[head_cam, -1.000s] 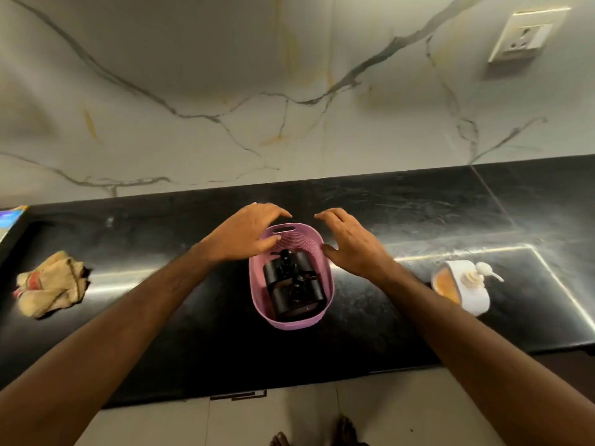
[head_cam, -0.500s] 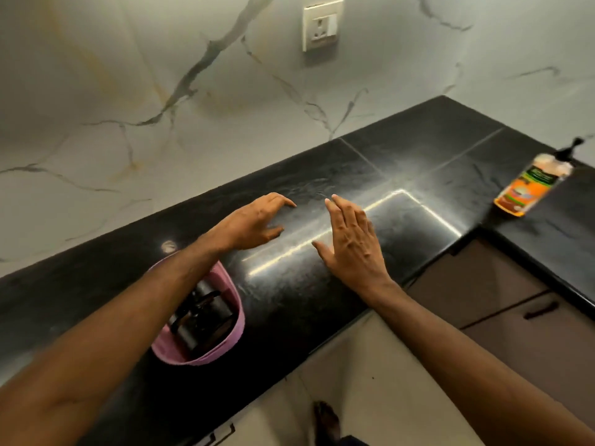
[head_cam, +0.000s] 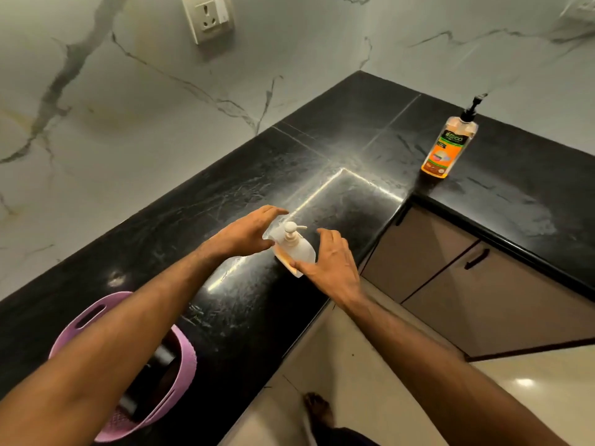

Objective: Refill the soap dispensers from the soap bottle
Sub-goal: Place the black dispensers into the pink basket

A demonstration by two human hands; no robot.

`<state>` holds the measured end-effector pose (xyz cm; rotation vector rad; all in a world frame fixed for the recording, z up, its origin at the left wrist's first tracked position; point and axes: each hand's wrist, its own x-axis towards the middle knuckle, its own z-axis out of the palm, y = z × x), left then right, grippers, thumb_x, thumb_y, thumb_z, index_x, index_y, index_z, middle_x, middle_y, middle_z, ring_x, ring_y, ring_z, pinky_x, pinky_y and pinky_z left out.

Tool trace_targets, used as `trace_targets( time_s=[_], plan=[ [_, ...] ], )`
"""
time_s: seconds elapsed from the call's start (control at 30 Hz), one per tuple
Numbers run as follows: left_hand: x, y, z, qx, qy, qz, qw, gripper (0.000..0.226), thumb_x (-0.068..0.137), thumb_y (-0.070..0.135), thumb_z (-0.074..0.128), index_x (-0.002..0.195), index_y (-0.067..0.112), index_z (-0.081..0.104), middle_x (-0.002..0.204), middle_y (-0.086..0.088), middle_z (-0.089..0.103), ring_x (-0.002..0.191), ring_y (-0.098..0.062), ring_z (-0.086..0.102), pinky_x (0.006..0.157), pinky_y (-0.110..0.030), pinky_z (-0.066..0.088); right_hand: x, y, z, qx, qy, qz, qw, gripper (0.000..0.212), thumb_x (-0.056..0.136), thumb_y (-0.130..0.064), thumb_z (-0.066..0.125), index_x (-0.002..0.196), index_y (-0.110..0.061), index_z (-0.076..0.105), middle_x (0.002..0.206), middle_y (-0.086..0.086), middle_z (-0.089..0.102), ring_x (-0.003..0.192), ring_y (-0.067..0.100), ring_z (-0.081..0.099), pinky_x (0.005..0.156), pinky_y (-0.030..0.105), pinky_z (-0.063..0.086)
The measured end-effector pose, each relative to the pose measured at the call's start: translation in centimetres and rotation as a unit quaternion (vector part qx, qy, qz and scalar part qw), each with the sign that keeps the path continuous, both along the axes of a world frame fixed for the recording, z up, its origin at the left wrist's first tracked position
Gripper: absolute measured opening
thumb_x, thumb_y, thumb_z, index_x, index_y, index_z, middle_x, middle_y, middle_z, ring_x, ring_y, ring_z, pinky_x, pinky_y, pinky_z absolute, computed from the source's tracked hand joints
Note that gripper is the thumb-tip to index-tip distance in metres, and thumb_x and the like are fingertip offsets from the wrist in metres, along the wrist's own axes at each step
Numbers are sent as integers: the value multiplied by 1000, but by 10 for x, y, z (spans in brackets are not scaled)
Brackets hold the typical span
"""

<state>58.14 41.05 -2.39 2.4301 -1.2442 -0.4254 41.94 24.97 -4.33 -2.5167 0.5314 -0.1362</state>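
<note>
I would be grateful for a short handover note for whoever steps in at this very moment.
Left hand: open, fingers at the far side of the white pump dispenser; contact unclear.
Right hand: open, thumb against the dispenser's near side.
The dispenser stands on the black counter, pump on, low on orange soap.
Soap bottle: upright at the corner, pump on, untouched.
Pink basket: near left, holding dark items.
Done: nothing poured.
Left: open the dispenser, fetch the bottle, refill.

We take this for a home kitchen: a black stone L-shaped counter [head_cam: 338, 149] meets marble-veined wall tiles [head_cam: 128, 123] holding a wall socket [head_cam: 208, 17], with brown cabinet doors [head_cam: 467, 284] beneath the counter's corner
</note>
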Motion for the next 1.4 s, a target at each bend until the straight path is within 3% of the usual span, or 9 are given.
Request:
trace_targets(
  time_s=[0.17, 0.27, 0.4, 0.7, 0.87, 1.03, 1.2, 1.4],
  plan=[
    [9, -10, -7, -5, 25, -41, 999, 56, 87, 16, 77, 139, 21, 54, 136, -1, 57, 121, -17, 54, 100, -31, 47, 8, 4, -11, 9, 26, 0, 1000, 77, 78, -59, 74, 133, -12, 47, 128, 7, 52, 118, 27, 50, 98, 39, 45],
    [15, -12, -12, -1, 32, -55, 998, 51, 89, 16, 75, 135, 24, 57, 133, -1, 60, 119, -18, 55, 100, -39, 52, 11, 4, -16, 17, 28, 1, 999, 65, 81, -55, 74, 124, -13, 51, 119, 6, 55, 110, 26, 53, 93, 38, 47],
    [20, -13, -14, 0, 41, -51, 998, 50, 88, 13, 76, 133, 24, 59, 133, -1, 60, 118, -18, 56, 100, -38, 52, 13, 6, -20, 23, 19, 5, 1000, 49, 84, -53, 72, 110, -15, 53, 107, 3, 56, 100, 23, 55, 83, 37, 49],
    [21, 0, -4, 8, 9, -30, 999, 56, 85, 16, 79, 134, 28, 55, 132, 2, 59, 116, -16, 57, 96, -37, 54, 22, 3, -10, 29, 0, 27, 999, 44, 82, -45, 74, 107, -15, 55, 104, 3, 57, 97, 21, 56, 81, 37, 51],
    [22, 32, 24, 6, -41, 29, 999, 56, 84, 21, 80, 134, 28, 55, 131, 2, 59, 112, -15, 57, 93, -29, 51, 41, 17, 12, 48, -57, 83, 994, 44, 81, -40, 77, 111, -13, 57, 106, 6, 59, 96, 21, 57, 80, 37, 52],
    [10, 93, 56, -7, -108, 103, 989, 58, 81, 22, 81, 133, 26, 56, 124, 1, 62, 107, -21, 63, 90, -39, 55, 70, 51, 36, 66, -107, 167, 978, 47, 80, -38, 77, 114, -14, 55, 108, 5, 57, 98, 20, 54, 80, 38, 52],
    [-14, 163, 79, -20, -121, 196, 973, 57, 82, 17, 81, 133, 19, 55, 118, -5, 65, 104, -21, 62, 91, -40, 56, 96, 103, 57, 72, -143, 270, 949, 51, 81, -30, 80, 121, -12, 54, 115, 7, 57, 103, 19, 53, 83, 28, 47],
    [-54, 242, 96, -7, -143, 300, 943, 60, 83, 22, 82, 135, 14, 55, 121, -7, 66, 103, -20, 62, 88, -33, 54, 111, 172, 67, 98, -155, 380, 907, 58, 82, -26, 82, 129, -11, 51, 124, 9, 57, 112, 20, 55, 93, 28, 51]
  ],
)
